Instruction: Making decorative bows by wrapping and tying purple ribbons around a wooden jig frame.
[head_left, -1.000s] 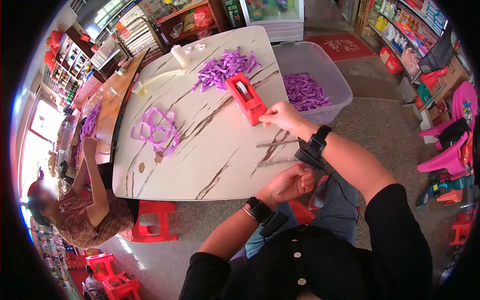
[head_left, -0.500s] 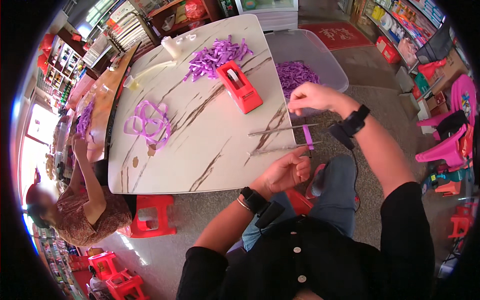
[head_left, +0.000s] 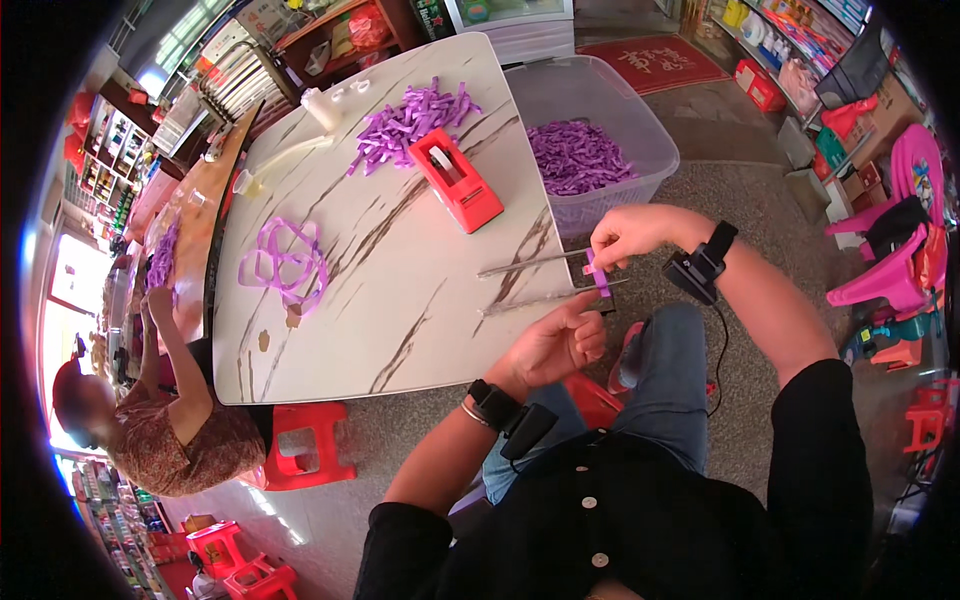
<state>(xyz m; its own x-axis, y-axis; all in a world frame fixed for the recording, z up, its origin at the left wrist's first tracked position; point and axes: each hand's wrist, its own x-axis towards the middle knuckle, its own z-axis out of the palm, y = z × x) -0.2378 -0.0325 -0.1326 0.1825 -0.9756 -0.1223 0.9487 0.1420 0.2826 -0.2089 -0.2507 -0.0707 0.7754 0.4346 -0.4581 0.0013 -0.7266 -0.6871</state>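
Two thin metal rods (head_left: 535, 264) jut past the table's right edge, with a short strip of purple ribbon (head_left: 597, 272) across their ends. My right hand (head_left: 640, 235) is closed in a pinch at the ribbon's upper end, its fingertips partly hidden. Below it, my left hand (head_left: 560, 345) stretches its index finger to the ribbon's lower end by the nearer rod, touching or almost touching it. The other left fingers are curled, with nothing visible in them. On the table, a red tape dispenser (head_left: 470, 205) stands beside a pile of purple ribbon pieces (head_left: 405, 125).
A clear plastic bin (head_left: 655, 150) holding many purple pieces stands against the table (head_left: 400, 290). Loose purple ribbon (head_left: 285, 265) lies at the table's left. Another person (head_left: 170, 420) works at a wooden table (head_left: 205, 210). Pink chairs (head_left: 880, 270) stand at far right.
My right hand has moved down and left onto the ribbon's upper end. My left hand keeps its index finger at the lower end. The whole view has shifted slightly.
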